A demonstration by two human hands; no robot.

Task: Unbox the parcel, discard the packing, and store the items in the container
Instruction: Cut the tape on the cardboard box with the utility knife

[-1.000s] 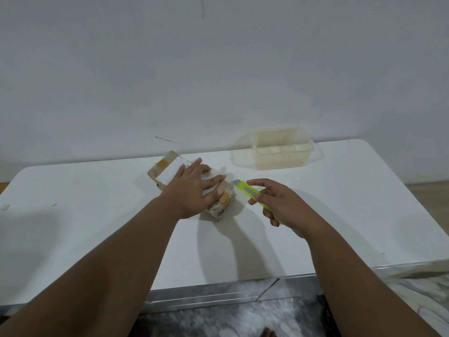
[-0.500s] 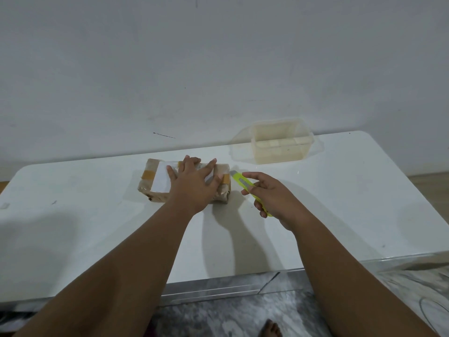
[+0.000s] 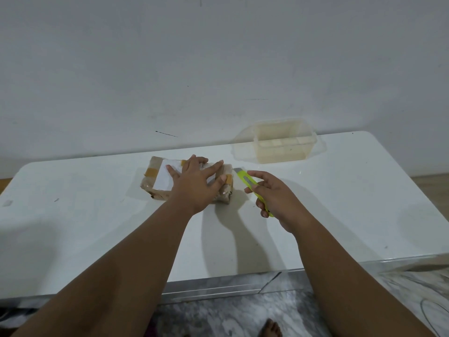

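Note:
A brown paper parcel (image 3: 158,181) with a white label and tan tape lies on the white table (image 3: 85,215), near the back. My left hand (image 3: 196,186) presses flat on its top with the fingers spread. My right hand (image 3: 274,198) grips a yellow-green utility knife (image 3: 245,180). The knife's tip points at the parcel's right end, just beside it. A clear plastic container (image 3: 281,144) stands open at the back right of the table.
The container's clear lid (image 3: 243,147) lies under or beside it. A white wall rises right behind the table. The table's front edge runs below my forearms, with marbled floor beneath and a bare foot (image 3: 271,329) showing.
The parcel has turned from a diagonal lie to one parallel with the table's back edge. My left hand has flattened on top of it, and the knife stays beside its right end.

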